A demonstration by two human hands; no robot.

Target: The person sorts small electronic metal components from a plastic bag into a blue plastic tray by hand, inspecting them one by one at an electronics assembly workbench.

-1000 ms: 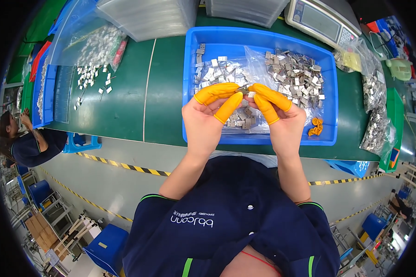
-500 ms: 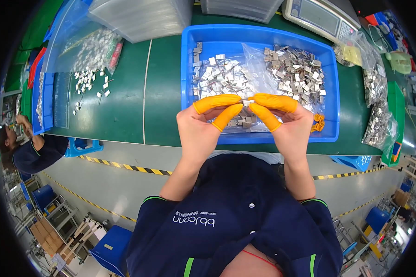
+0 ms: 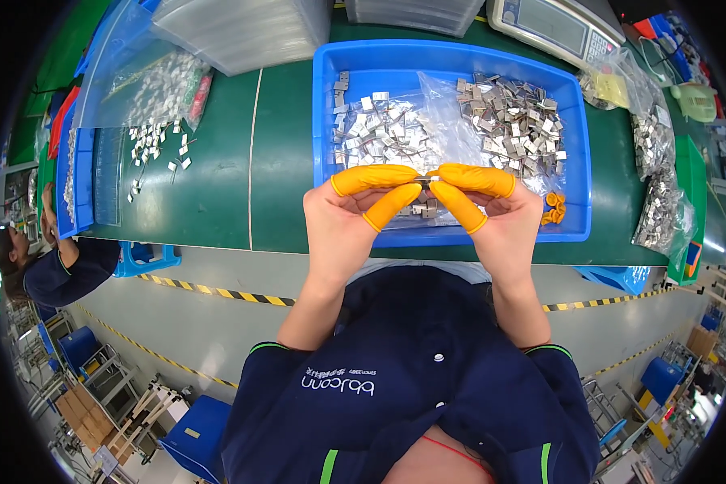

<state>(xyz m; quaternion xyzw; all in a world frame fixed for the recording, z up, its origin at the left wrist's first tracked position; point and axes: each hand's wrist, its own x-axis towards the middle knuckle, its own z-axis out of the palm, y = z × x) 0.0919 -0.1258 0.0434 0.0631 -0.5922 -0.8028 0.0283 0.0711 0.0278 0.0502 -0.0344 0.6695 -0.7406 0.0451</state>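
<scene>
Nearest the camera, the left hand [image 3: 343, 222] and right hand [image 3: 504, 222] are raised side by side in front of the dark blue jacket, each with orange finger cots on thumb and forefinger. Both grips are pinched closed on 1 small metal part [image 3: 424, 183], which sits between the 4 cot tips where the hands meet; it is too small to tell its shape, though it looks like a thin strip. The step in hand seems to be checking or working this single piece, and the next move likely calls for a steady pinch so it does not slip. Just beyond the fingertips lies the blue tray [image 3: 324, 121] on the green table [image 3: 218, 161], holding clear bags of silvery metal pieces [image 3: 508, 121] and a few spare orange cots [image 3: 552, 207]. Farther off stand a scale [image 3: 552, 28] and stacked clear trays [image 3: 250, 28].
</scene>
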